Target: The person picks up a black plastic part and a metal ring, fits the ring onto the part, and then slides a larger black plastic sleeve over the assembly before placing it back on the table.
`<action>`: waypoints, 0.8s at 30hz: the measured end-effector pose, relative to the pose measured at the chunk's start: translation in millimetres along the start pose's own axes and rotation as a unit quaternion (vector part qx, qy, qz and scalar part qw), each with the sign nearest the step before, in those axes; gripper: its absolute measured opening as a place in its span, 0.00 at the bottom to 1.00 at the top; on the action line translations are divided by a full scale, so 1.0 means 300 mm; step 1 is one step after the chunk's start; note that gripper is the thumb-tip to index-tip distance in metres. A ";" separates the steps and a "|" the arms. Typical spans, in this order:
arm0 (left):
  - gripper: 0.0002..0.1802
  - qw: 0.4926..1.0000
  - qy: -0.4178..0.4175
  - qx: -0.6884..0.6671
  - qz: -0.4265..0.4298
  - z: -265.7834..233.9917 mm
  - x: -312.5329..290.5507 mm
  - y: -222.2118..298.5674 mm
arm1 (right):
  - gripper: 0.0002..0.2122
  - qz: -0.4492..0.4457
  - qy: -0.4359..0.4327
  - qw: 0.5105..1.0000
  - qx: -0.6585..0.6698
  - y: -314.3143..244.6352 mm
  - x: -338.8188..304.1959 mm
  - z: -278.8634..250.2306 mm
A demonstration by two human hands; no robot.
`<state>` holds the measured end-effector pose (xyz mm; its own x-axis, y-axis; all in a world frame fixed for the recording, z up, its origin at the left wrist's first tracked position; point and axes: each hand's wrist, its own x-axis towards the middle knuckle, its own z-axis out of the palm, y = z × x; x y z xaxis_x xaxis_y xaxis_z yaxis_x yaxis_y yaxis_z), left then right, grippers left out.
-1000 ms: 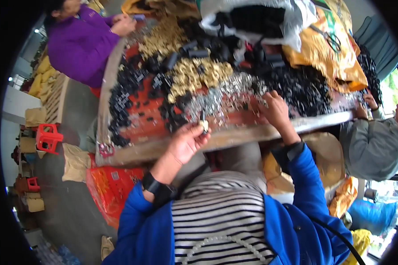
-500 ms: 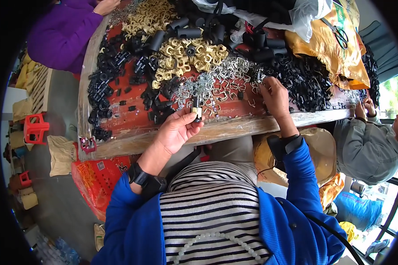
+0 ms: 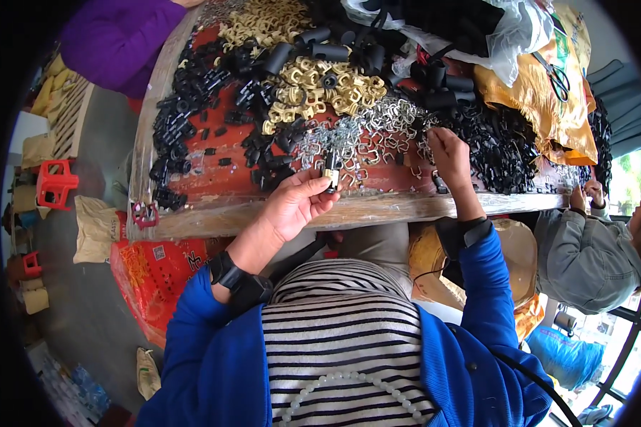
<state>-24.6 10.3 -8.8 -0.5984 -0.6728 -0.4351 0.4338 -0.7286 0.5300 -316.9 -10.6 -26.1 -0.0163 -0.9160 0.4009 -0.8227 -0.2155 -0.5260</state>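
Observation:
My left hand [image 3: 299, 204] is closed, thumb and fingers pinching a small black cylindrical part with a cream band [image 3: 330, 173] upright over the table's near edge. To the right, my right hand [image 3: 450, 160] has its fingertips together beside the pile of silver metal clips [image 3: 384, 121] and the heap of small black parts [image 3: 502, 153]. Whatever it holds is hidden by the fingers. One small black part [image 3: 440, 183] lies below that hand near the edge. Beyond my left hand are cream-coloured clips [image 3: 324, 89].
The wooden-edged red table [image 3: 228, 174] also bears black fittings [image 3: 174, 135] at left, black tubes [image 3: 331, 52], and scissors [image 3: 554, 75] on a yellow sack [image 3: 513, 78]. A co-worker's purple sleeve [image 3: 117, 39] is at upper left; another person in grey [image 3: 584, 238] sits at right.
The whole view has shifted, so the table appears slightly farther right. My right fingers have drawn together and moved slightly left over the table. My left hand keeps hold of the banded part.

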 end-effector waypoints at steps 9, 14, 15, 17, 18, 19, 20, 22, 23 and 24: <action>0.10 0.997 -0.059 0.028 0.038 0.053 -0.063 -0.029 | 0.05 0.143 -0.199 0.839 0.486 -0.359 -0.090 -0.065; 0.11 0.996 -0.062 0.052 0.028 0.083 -0.074 -0.035 | 0.05 0.124 -0.228 0.832 0.490 -0.451 -0.147 -0.034; 0.11 0.997 -0.055 0.055 0.024 0.084 -0.073 -0.035 | 0.05 0.123 -0.230 0.831 0.491 -0.459 -0.150 -0.024; 0.11 0.997 -0.047 0.057 0.020 0.079 -0.068 -0.030 | 0.05 0.108 -0.184 0.855 0.473 -0.469 -0.150 0.002; 0.11 0.998 -0.043 0.052 0.018 0.072 -0.063 -0.029 | 0.05 0.102 -0.159 0.866 0.463 -0.471 -0.148 0.018; 0.11 0.998 -0.038 0.047 0.015 0.066 -0.057 -0.030 | 0.05 0.104 -0.160 0.866 0.463 -0.474 -0.146 0.033; 0.11 0.998 -0.034 0.041 0.012 0.063 -0.048 -0.029 | 0.06 0.092 -0.127 0.877 0.453 -0.477 -0.145 0.051; 0.10 0.999 -0.036 0.040 0.004 0.056 -0.026 -0.025 | 0.07 0.069 -0.062 0.898 0.430 -0.469 -0.142 0.080; 0.10 0.999 -0.038 0.039 -0.002 0.053 -0.015 -0.023 | 0.07 0.072 -0.061 0.898 0.430 -0.455 -0.143 0.092; 0.09 0.998 -0.040 0.039 -0.007 0.051 -0.005 -0.021 | 0.07 0.049 -0.042 0.920 0.387 -0.441 -0.142 0.105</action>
<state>-36.7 18.0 -0.4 -0.6571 -0.6476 -0.3858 0.3731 -0.7241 0.5800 -189.4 46.4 2.8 0.0015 -0.9595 0.2817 -0.1683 -0.2780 -0.9457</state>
